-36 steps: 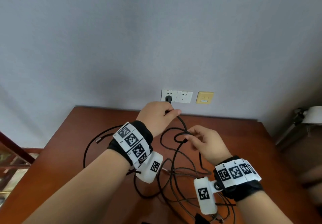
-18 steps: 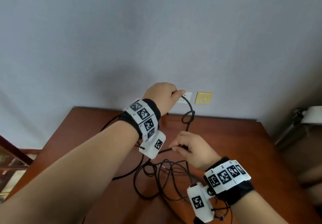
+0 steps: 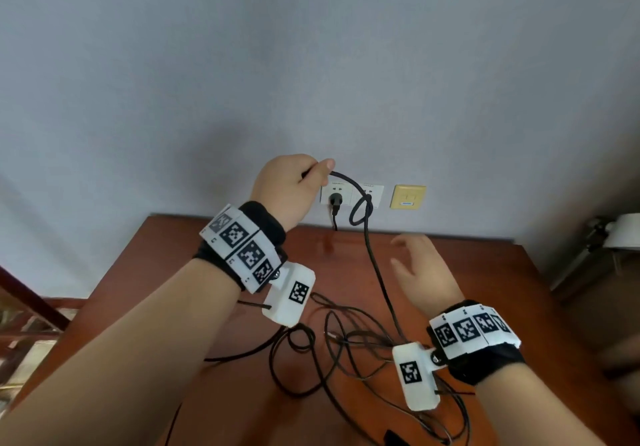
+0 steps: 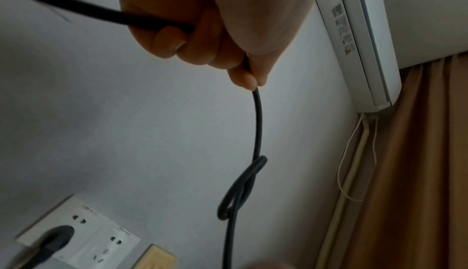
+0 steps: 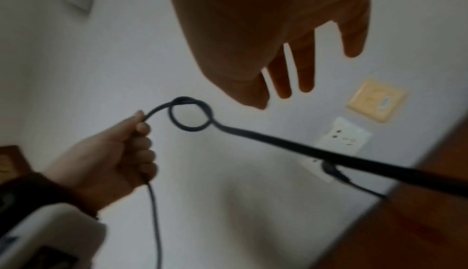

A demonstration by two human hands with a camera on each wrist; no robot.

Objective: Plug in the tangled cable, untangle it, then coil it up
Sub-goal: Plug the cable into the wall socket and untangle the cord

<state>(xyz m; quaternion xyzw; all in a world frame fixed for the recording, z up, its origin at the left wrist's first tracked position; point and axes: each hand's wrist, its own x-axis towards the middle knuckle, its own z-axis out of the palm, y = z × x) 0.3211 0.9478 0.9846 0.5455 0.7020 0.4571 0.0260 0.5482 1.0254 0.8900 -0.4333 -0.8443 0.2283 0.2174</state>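
The right hand (image 3: 420, 272) had let go, fingers spread; the left hand (image 3: 291, 185) gripped the cable (image 3: 375, 272), its knot (image 3: 361, 210) raised and untangling unfinished.

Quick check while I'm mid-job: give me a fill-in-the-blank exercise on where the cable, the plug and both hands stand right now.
1. The left hand grips the black cable, while the right hand holds ____.
2. Just below the left hand's grip, the cable forms a loose ____.
3. The black plug sits in the ____ of the two white sockets.
4. The rest of the cable lies tangled on the wooden ____.

Missing words: nothing; knot; left; table
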